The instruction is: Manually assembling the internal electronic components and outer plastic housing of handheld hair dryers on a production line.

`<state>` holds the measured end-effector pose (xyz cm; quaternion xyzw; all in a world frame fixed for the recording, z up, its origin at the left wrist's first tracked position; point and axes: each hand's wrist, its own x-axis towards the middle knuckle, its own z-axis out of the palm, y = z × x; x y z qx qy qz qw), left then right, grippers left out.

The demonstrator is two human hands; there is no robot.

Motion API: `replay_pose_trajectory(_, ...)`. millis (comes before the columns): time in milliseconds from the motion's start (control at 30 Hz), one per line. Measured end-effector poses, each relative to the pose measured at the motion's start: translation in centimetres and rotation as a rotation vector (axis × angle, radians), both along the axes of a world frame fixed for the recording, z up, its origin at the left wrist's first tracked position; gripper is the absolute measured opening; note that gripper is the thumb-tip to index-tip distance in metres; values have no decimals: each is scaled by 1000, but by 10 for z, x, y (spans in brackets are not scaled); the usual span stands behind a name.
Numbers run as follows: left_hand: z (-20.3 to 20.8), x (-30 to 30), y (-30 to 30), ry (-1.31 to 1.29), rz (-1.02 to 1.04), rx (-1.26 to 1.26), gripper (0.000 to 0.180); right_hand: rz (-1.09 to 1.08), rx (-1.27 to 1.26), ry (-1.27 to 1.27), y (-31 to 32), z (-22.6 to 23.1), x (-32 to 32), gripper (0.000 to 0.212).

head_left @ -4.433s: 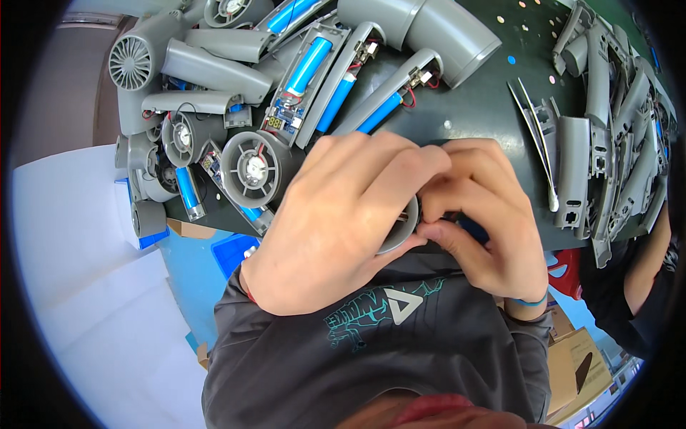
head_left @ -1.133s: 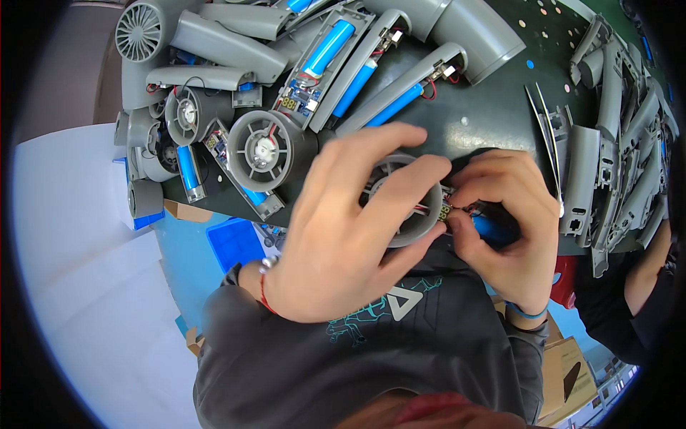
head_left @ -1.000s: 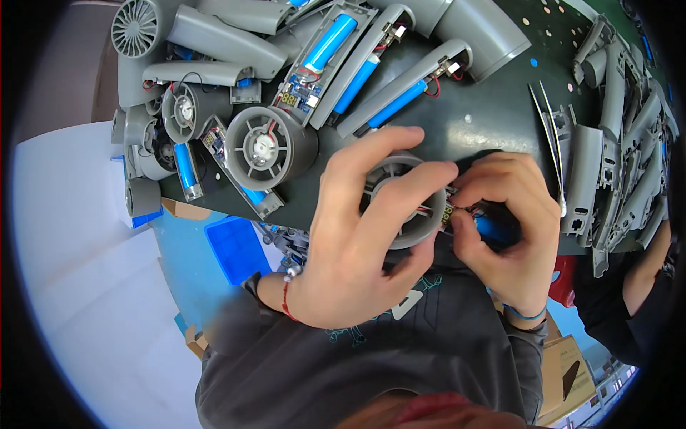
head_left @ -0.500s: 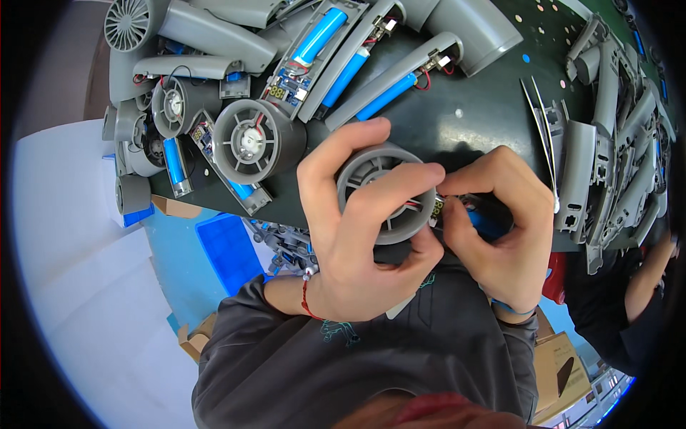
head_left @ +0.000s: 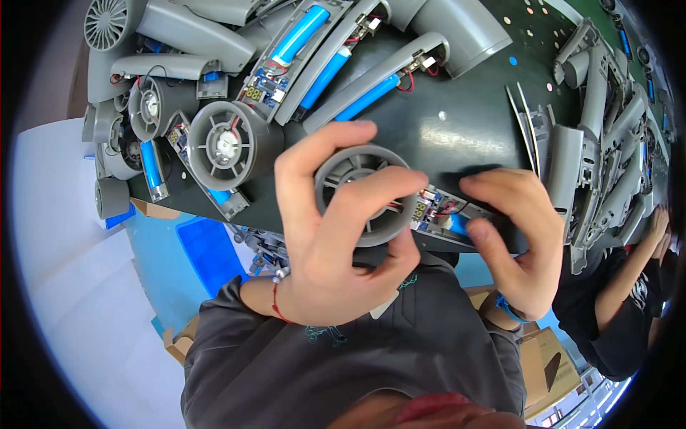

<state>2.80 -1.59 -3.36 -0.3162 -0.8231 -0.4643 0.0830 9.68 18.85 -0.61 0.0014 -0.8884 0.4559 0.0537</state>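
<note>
My left hand (head_left: 343, 236) is wrapped round a grey round fan housing (head_left: 366, 237) with spokes inside, its fingers curling over the ring. Out of the housing's right side runs a narrow tray with a circuit board (head_left: 429, 207), a small number display, red wires and a blue battery cell (head_left: 457, 223). Beside that tray is my right hand (head_left: 522, 229), thumb and fingers parted, with nothing gripped between them. The thumb is close to the battery's end; whether it touches cannot be made out.
Similar fan housings (head_left: 250, 146) and grey shells with blue batteries (head_left: 300, 36) crowd the left and far side. Tweezers (head_left: 527, 129) lie right of centre, by a pile of grey shell halves (head_left: 600, 143). A blue bin (head_left: 207, 250) stands below the table. Another person's arm (head_left: 632, 272) shows at right.
My right hand has let go of the board's end and drawn away to the right, fingers spreading. The board and battery are now uncovered. My left hand keeps its hold on the housing.
</note>
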Motion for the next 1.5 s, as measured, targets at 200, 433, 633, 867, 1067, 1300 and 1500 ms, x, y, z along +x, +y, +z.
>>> replay_pose_trajectory(200, 18, 0, -12, -63, -60, -156, 59, -74, 38, -20, -10, 0, 5, 34)
replay_pose_trajectory(433, 30, -1, 7, 201, -147, -384, 36, -55, 152, 266, -11, -14, 14, 34)
replay_pose_trajectory(633, 22, -7, 7, 305, -185, -453, 29, -17, 232, 443, -5, -24, 31, 28)
replay_pose_trajectory(867, 29, -5, 16, 216, -116, -463, 24, -222, 194, 418, -12, -34, 49, 29)
replay_pose_trajectory(1067, 26, -5, 17, 197, -87, -476, 22, -423, 31, 302, -29, -38, 54, 36)
replay_pose_trajectory(1300, 30, -2, 20, 172, -91, -505, 21, -470, 119, 113, -28, -26, 58, 41)
replay_pose_trajectory(1500, 30, 2, 18, 196, -83, -546, 21, -403, 127, 82, -23, -20, 57, 41)
